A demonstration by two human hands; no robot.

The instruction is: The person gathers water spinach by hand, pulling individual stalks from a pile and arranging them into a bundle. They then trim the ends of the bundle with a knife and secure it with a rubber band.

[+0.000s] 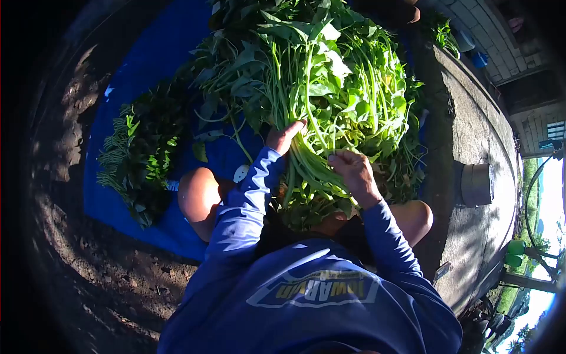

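Note:
My left hand (284, 138) is wrapped around a thick bunch of long-stemmed leafy greens (306, 162), its thumb lying over the stems. The bunch's leaves spread upward and away from me, and the cut or lower stem ends slant down toward my right side. Close beside it, my right hand (356, 172) is closed, with thumb and fingertips pinched at a thin green stem (333, 138). Behind the hands rises a large heap of the same leafy greens (368, 88), brightly sunlit on its right side. Some loose leaves lie between my legs, under the bunch.
A blue tarp (132, 65) lies under the greens. On its left sit bundled greens (147, 159) with stem ends facing outward. A concrete ledge (469, 127) with a grey cylindrical object (476, 184) runs along the right. Part of another person (407, 12) shows at the top.

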